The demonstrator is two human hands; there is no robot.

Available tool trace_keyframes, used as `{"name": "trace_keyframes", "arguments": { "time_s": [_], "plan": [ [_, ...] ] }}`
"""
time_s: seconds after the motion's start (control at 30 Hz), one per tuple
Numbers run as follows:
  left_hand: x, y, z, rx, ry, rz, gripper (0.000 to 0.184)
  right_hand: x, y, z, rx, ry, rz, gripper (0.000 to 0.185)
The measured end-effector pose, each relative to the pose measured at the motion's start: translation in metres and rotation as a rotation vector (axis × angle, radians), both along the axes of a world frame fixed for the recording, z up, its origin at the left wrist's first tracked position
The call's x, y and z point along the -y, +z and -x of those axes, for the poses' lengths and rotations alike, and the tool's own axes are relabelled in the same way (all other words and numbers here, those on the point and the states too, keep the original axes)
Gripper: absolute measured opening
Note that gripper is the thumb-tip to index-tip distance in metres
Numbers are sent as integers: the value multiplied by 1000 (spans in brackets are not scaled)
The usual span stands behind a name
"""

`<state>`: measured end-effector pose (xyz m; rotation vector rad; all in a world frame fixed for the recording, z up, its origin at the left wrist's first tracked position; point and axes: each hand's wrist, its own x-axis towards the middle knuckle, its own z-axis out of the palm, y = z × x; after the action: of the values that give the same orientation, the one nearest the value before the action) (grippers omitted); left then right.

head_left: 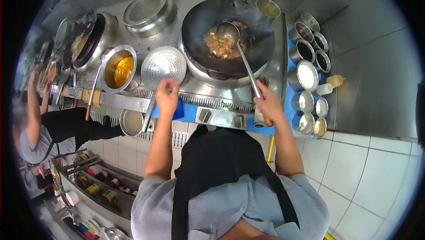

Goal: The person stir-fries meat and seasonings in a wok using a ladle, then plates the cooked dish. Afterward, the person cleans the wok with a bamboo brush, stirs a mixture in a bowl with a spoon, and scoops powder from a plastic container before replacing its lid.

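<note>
My right hand [269,101] is wrapped round the long handle of a ladle [246,62]. The ladle's bowl rests among browned meat pieces [217,47] in a large black wok [199,23], which gives off a little steam. My left hand [168,97] is raised just below a perforated skimmer [164,66], its fingers curled together; what they hold, if anything, is hidden. Beside that hand, the skimmer's handle [148,111] slants down past the stove edge. Further left stands a metal pot of golden oil [123,70].
Seasoning containers [306,75] and squeeze bottles [335,80] line the right side. A small bowl [268,7] sits behind the wok, and a lidded pot [149,11] at the back left. Another person [40,124] works at a neighbouring wok. Shelves with cans [93,189] are at lower left.
</note>
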<state>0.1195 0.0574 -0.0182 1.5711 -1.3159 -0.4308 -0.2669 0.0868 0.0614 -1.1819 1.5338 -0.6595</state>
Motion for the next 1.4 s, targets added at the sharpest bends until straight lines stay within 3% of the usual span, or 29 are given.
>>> {"name": "trace_keyframes", "arguments": {
  "time_s": [0.03, 0.13, 0.27, 0.37, 0.5, 0.6, 0.63, 0.73, 0.9, 0.97, 1.1, 1.2, 1.27, 1.3, 1.4],
  "plan": [
    [-27, -24, -21, -18, 16, -58, 16, 0, -11, 5, 67, -1, 19, 73],
    [-75, -45, -46, -53, 72, -146, 24, -10, -30, -16, -265, -45, 166, 74],
    [-97, -48, -51, 18, 108, -202, 32, -19, -11, -12, 65, -48, -10, 75],
    [-106, -59, -49, 52, 18, -220, 29, -19, -15, -18, -189, -29, 145, 76],
    [-123, -70, -35, 51, -38, -246, 16, -26, -15, -31, -167, -71, 16, 72],
    [-145, -97, -23, 92, -66, -329, 12, -16, -3, 5, -14, -23, 55, 73],
    [-151, -105, -19, 108, -97, -358, 12, -10, 1, 9, -75, -36, 64, 73],
    [-159, -122, 7, 104, -175, -490, 15, 32, -26, 33, -447, -111, 338, 70],
    [-156, -169, 72, 239, -383, -710, 28, 72, -4, 49, -416, 52, 119, 70],
    [-156, -184, 106, 271, -515, -851, 40, 56, -6, 54, -485, 211, 177, 71],
    [-168, -226, 176, 381, -653, -831, 49, 0, 25, 50, -468, 350, 179, 74],
    [-162, -237, 218, 527, -789, -953, 55, -23, 31, 63, -443, 400, 190, 74],
    [-161, -244, 236, 565, -766, -923, 55, -24, 34, 76, -354, 401, 134, 74],
    [-165, -247, 243, 585, -755, -913, 56, -15, 41, 76, -439, 390, 42, 74],
    [-183, -270, 257, 676, -692, -811, 56, 13, 14, 86, -562, 335, 206, 75]
  ]
}}
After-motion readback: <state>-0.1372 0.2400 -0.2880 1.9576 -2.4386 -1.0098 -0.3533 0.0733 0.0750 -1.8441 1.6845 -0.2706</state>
